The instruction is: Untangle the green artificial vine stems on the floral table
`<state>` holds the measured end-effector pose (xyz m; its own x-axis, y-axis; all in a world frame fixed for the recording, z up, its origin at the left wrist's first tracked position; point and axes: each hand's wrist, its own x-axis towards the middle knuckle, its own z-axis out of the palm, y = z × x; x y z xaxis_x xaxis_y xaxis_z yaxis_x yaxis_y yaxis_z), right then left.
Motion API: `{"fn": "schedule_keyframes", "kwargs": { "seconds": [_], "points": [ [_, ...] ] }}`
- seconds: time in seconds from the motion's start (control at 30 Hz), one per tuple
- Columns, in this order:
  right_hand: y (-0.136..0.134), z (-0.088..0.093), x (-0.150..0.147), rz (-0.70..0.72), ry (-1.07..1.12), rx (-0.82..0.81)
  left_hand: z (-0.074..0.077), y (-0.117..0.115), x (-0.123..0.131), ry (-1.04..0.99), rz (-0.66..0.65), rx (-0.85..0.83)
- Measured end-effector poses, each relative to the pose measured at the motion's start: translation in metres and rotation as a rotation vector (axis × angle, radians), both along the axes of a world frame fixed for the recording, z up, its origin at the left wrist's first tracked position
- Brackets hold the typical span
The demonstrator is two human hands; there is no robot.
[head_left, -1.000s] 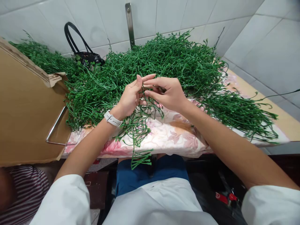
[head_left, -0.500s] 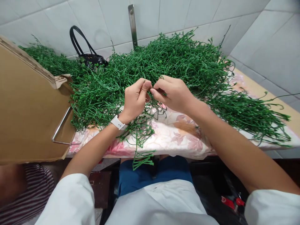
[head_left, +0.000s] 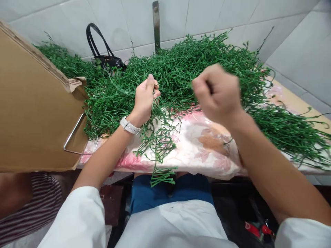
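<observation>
My left hand (head_left: pixel 148 98), with a white watch (head_left: pixel 129 126) on the wrist, is closed around thin green stems. They look like artificial plastic stems with small knobbed tips. The held bunch (head_left: pixel 161 137) hangs below the fingers, over the table's front edge. To the right, my right hand (head_left: pixel 218 94) is raised in a fist and blurred by motion; whether anything is inside cannot be seen. Behind both hands spreads a large tangled pile of green stems (head_left: pixel 181 65). Another bundle of stems (head_left: pixel 294 132) lies at the right with its stems roughly lined up.
A floral cloth (head_left: pixel 196 151) covers the table. A cardboard box (head_left: pixel 38 113) stands at the left beside a bent metal wire frame (head_left: pixel 73 132). Behind the pile are a black handbag (head_left: pixel 108 62) and a metal bracket (head_left: pixel 156 27) on the tiled wall. A person's striped clothing (head_left: pixel 33 210) shows lower left.
My hands were together at the fingertips and are now apart. My right hand has moved right and closed into a fist; the left still holds the hanging stems. The view has shifted slightly.
</observation>
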<state>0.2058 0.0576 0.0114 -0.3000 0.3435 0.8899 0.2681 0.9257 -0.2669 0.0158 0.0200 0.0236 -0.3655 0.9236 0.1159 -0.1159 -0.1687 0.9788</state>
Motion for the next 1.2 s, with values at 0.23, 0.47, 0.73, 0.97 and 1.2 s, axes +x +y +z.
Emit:
{"fn": "schedule_keyframes", "kwargs": {
  "seconds": [0.23, 0.47, 0.73, 0.97, 1.2],
  "points": [
    [0.003, 0.055, 0.11, -0.148, -0.028, -0.408, -0.015, 0.002, 0.004, 0.175, -0.097, 0.108],
    [-0.006, 0.036, 0.17, -0.459, -1.105, -0.984, -0.032, 0.025, -0.013, 0.14, -0.134, 0.363],
    [-0.041, 0.043, 0.135, -0.842, -1.191, -1.062, -0.029, 0.026, -0.015, 0.191, -0.053, 0.341],
    [-0.05, 0.067, 0.065, -0.421, -0.979, -0.491, -0.021, 0.003, -0.009, 0.232, -0.111, 0.249],
    [0.015, 0.001, -0.032, 0.485, -0.416, -0.551, -0.024, 0.005, -0.008, 0.251, -0.043, 0.301]
  ]
}}
